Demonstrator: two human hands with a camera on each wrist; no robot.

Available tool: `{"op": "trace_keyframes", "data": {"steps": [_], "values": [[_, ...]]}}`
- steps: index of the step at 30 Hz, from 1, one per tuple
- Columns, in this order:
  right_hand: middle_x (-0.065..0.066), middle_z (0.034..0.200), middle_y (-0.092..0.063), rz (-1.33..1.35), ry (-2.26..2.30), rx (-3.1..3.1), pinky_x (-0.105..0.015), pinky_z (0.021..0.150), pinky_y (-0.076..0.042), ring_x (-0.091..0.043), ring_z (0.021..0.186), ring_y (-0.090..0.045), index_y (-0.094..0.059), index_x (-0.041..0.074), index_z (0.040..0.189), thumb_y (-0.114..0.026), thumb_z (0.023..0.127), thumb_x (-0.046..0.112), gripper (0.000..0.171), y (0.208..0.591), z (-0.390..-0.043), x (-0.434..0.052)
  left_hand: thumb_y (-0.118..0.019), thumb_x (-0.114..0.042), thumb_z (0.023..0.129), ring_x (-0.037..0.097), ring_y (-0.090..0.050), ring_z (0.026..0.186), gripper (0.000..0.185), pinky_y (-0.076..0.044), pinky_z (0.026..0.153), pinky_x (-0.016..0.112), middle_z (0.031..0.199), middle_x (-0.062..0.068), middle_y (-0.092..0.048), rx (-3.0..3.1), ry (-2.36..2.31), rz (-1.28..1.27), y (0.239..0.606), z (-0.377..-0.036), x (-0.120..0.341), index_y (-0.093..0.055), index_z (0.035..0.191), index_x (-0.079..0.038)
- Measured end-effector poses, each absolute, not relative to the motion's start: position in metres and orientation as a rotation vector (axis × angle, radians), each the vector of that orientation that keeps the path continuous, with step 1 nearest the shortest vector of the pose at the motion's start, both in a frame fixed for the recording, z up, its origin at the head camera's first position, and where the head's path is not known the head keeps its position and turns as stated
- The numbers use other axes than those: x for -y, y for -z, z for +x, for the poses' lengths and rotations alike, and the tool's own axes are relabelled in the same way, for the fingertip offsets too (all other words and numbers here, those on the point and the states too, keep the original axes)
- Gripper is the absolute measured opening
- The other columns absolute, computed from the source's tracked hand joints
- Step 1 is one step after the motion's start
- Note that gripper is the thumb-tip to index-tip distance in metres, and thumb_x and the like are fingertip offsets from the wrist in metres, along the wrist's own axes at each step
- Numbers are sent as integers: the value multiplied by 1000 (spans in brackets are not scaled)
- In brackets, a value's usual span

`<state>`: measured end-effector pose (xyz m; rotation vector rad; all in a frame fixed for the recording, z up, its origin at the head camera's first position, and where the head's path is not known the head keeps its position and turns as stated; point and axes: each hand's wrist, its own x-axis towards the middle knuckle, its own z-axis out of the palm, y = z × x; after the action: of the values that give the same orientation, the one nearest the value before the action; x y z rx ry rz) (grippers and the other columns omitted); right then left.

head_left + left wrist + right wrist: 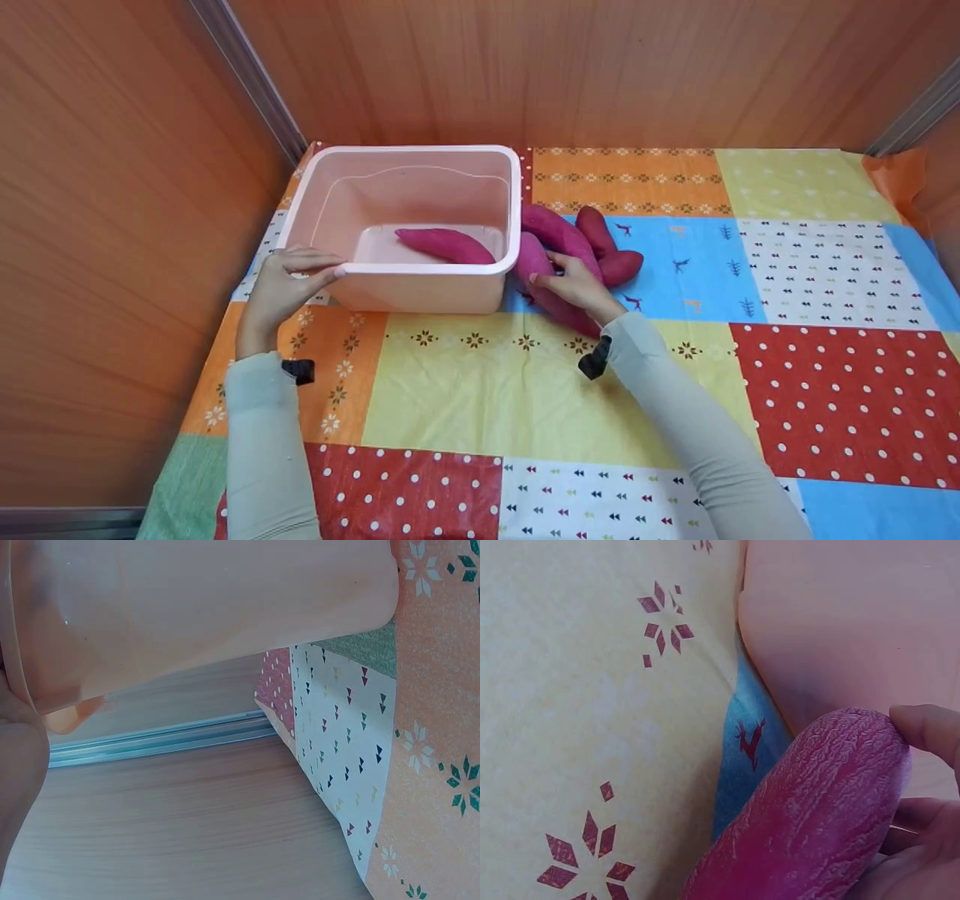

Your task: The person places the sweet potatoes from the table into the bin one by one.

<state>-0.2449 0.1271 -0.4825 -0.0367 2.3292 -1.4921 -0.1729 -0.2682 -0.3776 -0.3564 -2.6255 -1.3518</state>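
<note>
A pale pink plastic bin (420, 291) stands at the back left, with one purple-red sweet potato (446, 244) lying inside on its floor. My left hand (281, 289) grips the bin's near left corner, thumb along the front rim; in the left wrist view only part of that hand (19, 757) shows, at the edge. Just right of the bin, my right hand (579, 285) holds a long sweet potato (534, 259) between thumb and fingers. Seen from the right wrist, the thumb (926, 727) touches the side of this sweet potato (817, 802), close by the bin's wall.
Behind the right hand lie another long sweet potato (559, 229) and two smaller, darker red ones, one farther back (596, 231) and one to the right (622, 267). A patchwork-print cloth (465, 382) covers the table. Wooden panels (570, 75) rise behind and at the left.
</note>
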Motion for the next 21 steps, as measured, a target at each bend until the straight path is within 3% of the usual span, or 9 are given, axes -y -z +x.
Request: {"op": "trace_keyframes", "data": {"steps": [11,21], "values": [[-16,141,-50,-109,1545,-2296,-41,106,-41,-26,122,-50,-40,4,145,-61,93,24,60,470,-243,-128,-73,-6,84,2,-55,93,23,-45,80,13,104,20,-70,2636,1352,-335,379,-173,269,-72,103,5],[-15,140,-50,-55,1618,-2210,-39,104,-43,-23,119,-52,-39,3,146,-59,94,26,60,457,-242,-130,-74,-5,83,2,-54,95,20,-40,87,23,104,18,-71,2621,1382,-328,377,-173,268,-74,101,2]]}}
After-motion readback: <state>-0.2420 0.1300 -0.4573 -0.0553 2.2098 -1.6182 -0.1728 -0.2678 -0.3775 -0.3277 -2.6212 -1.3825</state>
